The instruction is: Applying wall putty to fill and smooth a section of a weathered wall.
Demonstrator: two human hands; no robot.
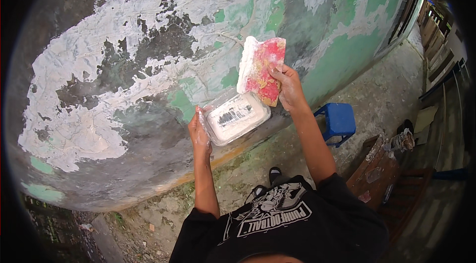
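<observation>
My left hand (199, 131) grips a clear rectangular plastic tub (221, 140) by its left side. White putty (248, 107) coats the inside of the tub, with a scraped darker patch in its middle. In my right hand (290, 87) is a red flat putty spreader (267, 59), held by its right edge above the tub's far right corner. A thick ridge of white putty runs along the spreader's left edge. Beyond both hands stands the wall (317, 55), its green and dark grey surface partly covered with rough white putty (144, 84).
A blue plastic stool (340, 119) stands on the concrete ground to my right. Farther right is a brown wooden table (374, 166), with a crumpled plastic bag (400, 141) near its far end. Weedy, stony ground (148, 228) lies along the wall's foot.
</observation>
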